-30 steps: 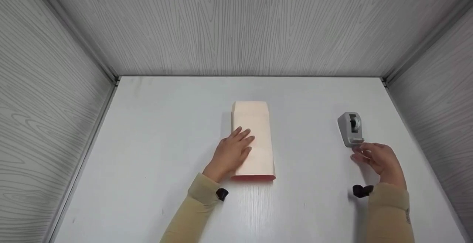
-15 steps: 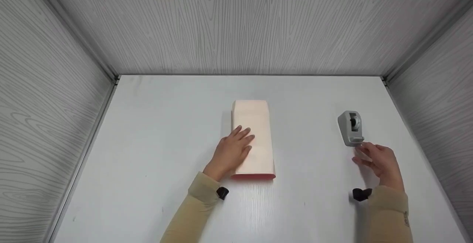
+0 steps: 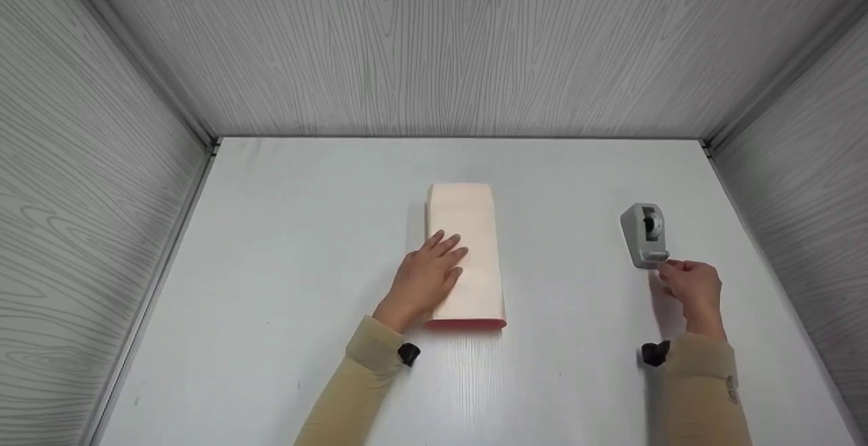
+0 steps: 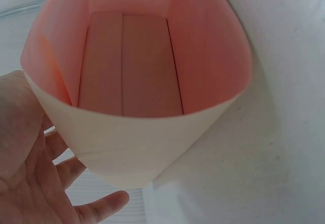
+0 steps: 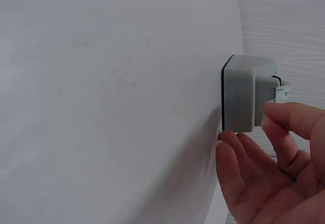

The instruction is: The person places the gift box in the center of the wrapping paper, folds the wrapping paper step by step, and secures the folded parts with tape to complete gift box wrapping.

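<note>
A cream paper wrap [image 3: 468,256], pink on the inside, lies folded round in a tube mid-table, its open end toward me. Deep inside it, the left wrist view shows a flat rectangular face with a centre seam [image 4: 147,64], seemingly a box end. My left hand [image 3: 420,283] rests on the wrap's left side with fingers spread and fairly straight. At right, a grey tape dispenser [image 3: 637,236] holds a roll of tape [image 3: 654,226]. Thumb and forefinger of my right hand [image 3: 695,290] pinch the tape end at the dispenser's cutter; the other fingers touch or lie close to its base.
A white table [image 3: 305,242] carries these things. Grey wood-grain panels stand behind it [image 3: 434,46] and along both sides. Each wrist has a small black camera on it, and both sleeves are tan.
My right hand has shifted slightly left and its finger and thumb have come together at the dispenser's front. The left hand, wrap and dispenser have stayed put.
</note>
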Motion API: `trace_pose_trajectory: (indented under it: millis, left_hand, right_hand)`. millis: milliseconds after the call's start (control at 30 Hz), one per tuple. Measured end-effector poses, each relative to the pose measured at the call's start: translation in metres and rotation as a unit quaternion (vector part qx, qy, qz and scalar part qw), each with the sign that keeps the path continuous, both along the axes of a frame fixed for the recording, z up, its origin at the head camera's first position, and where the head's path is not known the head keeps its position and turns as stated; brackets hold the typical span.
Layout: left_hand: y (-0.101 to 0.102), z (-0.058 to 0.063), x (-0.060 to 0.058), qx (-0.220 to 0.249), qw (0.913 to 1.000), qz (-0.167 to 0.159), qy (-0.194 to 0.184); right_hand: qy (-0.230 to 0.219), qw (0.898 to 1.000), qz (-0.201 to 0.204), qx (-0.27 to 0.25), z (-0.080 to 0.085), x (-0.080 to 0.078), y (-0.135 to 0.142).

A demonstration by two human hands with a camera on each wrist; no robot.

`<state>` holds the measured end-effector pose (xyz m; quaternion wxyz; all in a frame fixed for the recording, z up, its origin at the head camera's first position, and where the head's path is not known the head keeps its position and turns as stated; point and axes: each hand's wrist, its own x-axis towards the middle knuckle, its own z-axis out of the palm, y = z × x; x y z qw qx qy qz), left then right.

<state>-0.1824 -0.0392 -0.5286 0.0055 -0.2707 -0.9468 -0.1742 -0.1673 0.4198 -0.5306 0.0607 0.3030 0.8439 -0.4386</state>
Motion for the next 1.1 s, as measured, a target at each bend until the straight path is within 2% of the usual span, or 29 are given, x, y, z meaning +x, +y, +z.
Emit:
trace_pose_trajectory:
  millis: [167,400,733,900,1100]
  left_hand:
    - [0.000,0.000,0.001,0.012,0.9999,0.002,-0.009]
    - [0.001,0.000,-0.001,0.002,1.0000,0.005,-0.002]
    - [0.000,-0.002,-0.002,-0.001,1.0000,0.003,-0.002]
    - [-0.001,-0.002,-0.002,0.002,1.0000,0.000,0.000]
    - [0.000,-0.001,-0.001,0.002,1.0000,-0.003,0.006]
  right_hand:
    - [0.010,0.995,0.011,0.094,0.001,-0.004,-0.002]
    - [0.024,0.991,0.016,0.129,0.001,-0.005,-0.002]
    - [-0.020,0.995,0.008,0.095,0.005,-0.001,0.000]
    - [-0.042,0.994,0.022,0.096,0.008,0.006,0.003]
    - [-0.021,0.999,0.043,0.019,0.016,0.009,-0.010]
